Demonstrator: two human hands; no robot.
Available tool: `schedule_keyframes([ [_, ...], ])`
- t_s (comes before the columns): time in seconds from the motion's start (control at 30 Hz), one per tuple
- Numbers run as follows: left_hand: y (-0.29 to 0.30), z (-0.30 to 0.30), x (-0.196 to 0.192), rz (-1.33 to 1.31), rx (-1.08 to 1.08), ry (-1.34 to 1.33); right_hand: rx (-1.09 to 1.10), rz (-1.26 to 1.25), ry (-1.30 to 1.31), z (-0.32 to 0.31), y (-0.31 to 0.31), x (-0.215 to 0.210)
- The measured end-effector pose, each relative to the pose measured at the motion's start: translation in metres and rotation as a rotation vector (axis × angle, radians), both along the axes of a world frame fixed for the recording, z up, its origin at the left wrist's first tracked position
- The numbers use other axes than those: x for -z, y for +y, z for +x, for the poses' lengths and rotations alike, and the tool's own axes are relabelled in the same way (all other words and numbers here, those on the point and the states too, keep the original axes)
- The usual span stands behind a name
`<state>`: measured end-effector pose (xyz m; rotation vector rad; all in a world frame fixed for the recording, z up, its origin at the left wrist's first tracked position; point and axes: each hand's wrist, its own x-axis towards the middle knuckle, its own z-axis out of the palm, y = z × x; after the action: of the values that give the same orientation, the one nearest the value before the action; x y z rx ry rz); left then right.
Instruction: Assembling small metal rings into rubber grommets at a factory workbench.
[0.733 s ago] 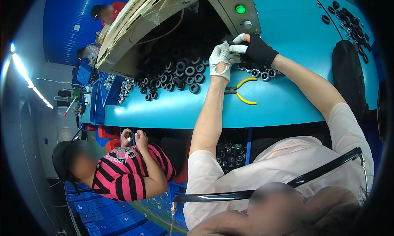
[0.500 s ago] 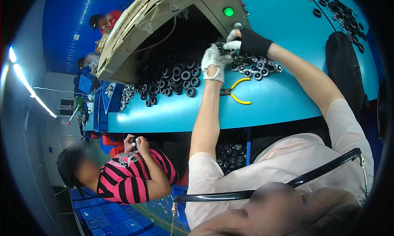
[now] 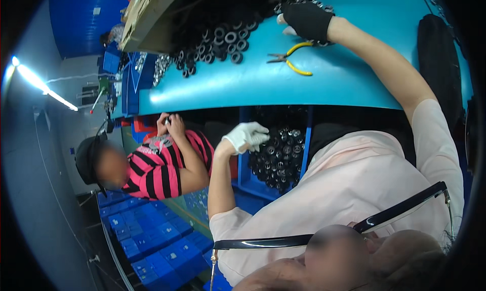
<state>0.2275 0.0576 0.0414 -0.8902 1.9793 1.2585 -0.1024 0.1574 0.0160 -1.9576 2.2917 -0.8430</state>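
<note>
At the far left, well apart from either hand, a seated co-worker in a pink-and-black striped shirt (image 3: 162,164) is seen, with stacked blue trays (image 3: 152,230) below. The left hand (image 3: 246,137), in a white glove, has been brought down from the counter (image 3: 354,83), where it was joined with the other hand a moment ago, and is now held below the counter edge. Its fingers (image 3: 260,135) are loosely curled; whether a part is gripped cannot be told. Just beside and under these fingers a blue bin (image 3: 253,190) is found, filled with black round parts (image 3: 277,157). Up and to the left of the fingers, on the counter, a heap of black rings (image 3: 217,43) is spread in front of a tilted tan housing (image 3: 147,17). Yellow-handled pliers (image 3: 291,58) lie untouched on the counter, just below the right hand (image 3: 306,20). That hand, in a black glove, has been kept at the far edge of the counter, against further rings; its fingers are hidden at the upper rim, so their state cannot be told. The two-handed hold is thus judged to have been broken: the work is now split between the bin below and the rings above. A long dark pad (image 3: 438,53) lies to the right of the forearm.
</note>
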Motion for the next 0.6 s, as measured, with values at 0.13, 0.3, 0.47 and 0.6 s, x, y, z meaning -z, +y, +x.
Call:
schedule_keyframes([
  [0.13,-0.005,0.031,0.004,-0.240,-0.030,-0.200,-0.083,0.134,0.136,0.010,0.002,0.002],
  [0.3,-0.032,-0.033,-0.019,-0.105,-0.217,0.531,0.011,0.070,0.074,0.013,0.001,0.013],
  [0.47,-0.078,-0.180,-0.005,-0.462,-0.134,1.194,0.029,0.031,0.183,0.011,-0.004,0.022],
  [0.6,-0.130,-0.280,0.005,-0.848,0.095,1.169,0.102,0.000,0.378,0.018,-0.001,0.024],
])
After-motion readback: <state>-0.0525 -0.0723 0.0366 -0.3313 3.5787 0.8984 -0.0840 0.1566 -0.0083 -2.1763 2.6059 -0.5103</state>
